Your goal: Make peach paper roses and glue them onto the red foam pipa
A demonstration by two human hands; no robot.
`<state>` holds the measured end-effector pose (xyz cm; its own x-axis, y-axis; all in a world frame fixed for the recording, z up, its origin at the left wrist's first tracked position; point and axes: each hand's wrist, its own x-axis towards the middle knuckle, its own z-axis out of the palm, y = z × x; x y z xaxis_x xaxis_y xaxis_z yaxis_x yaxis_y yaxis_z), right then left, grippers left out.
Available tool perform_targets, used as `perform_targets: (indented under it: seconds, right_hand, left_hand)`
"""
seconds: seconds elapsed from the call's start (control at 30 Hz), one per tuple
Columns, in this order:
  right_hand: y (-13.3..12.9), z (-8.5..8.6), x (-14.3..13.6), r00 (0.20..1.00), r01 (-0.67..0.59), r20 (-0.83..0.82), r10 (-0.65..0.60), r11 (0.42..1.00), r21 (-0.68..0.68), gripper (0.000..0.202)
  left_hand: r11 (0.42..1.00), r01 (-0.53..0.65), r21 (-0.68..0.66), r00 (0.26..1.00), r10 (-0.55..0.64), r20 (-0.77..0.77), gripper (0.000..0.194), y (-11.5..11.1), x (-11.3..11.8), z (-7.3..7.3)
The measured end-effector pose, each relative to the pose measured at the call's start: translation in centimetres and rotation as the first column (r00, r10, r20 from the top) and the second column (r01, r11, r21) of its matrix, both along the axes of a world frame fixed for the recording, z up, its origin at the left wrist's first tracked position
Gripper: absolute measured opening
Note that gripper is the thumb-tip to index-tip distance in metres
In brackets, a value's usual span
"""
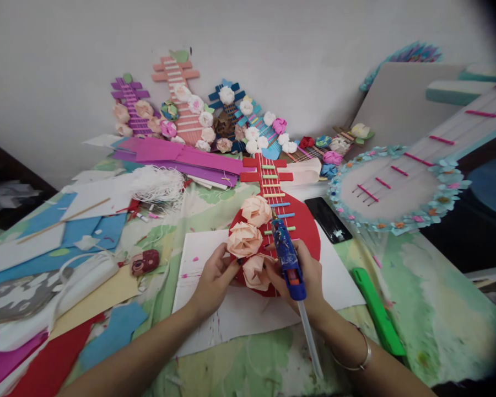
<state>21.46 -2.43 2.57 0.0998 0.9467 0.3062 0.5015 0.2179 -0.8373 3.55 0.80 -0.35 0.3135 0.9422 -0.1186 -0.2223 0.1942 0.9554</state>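
A red paper instrument point(308, 226) with a round body, coloured sticks and strings lies on a white sheet point(334, 284). Three peach paper flowers line its left side: an upper one point(256, 210), a middle one point(244, 239) and a lower one point(257, 272). My left hand point(217, 275) pinches at the body's lower left edge, beside the middle and lower flowers; what its fingertips grip is hidden. My right hand point(308, 275) holds a blue glue gun point(287, 251), nozzle pointing up over the strings, while its fingertips touch the lower flower. A clear glue stick point(310, 336) sticks out of the gun.
Finished paper instruments point(186, 110) lean on the wall. A larger one point(388, 187) stands right, near a black phone point(328, 220) and green tool point(378, 311). Left are paper sheets point(86, 220), white string point(157, 184), a white power strip point(82, 286) and a small red case point(144, 262).
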Motion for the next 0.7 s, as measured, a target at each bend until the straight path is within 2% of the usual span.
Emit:
perform_targets:
  seconds: [0.2, 0.5, 0.7]
  right_hand:
    - [-0.1, -0.5, 0.0, 0.997, -0.053, 0.065, 0.049, 0.997, 0.057, 0.03]
    - [0.0, -1.0, -0.4, 0.984, 0.055, 0.162, -0.078, 0.988, 0.143, 0.028]
    - [0.1, -1.8, -0.5, 0.976, 0.068, 0.186, -0.11, 0.973, 0.222, 0.025]
  left_hand:
    - [1.0, 0.013, 0.01, 1.0, -0.013, 0.01, 0.047, -0.1, 0.1, 0.1]
    - [0.999, 0.042, 0.029, 0.998, -0.043, 0.034, 0.045, -0.4, 0.2, 0.1]
    - [0.998, 0.055, 0.022, 0.997, -0.056, 0.046, 0.045, -0.6, 0.2, -0.1]
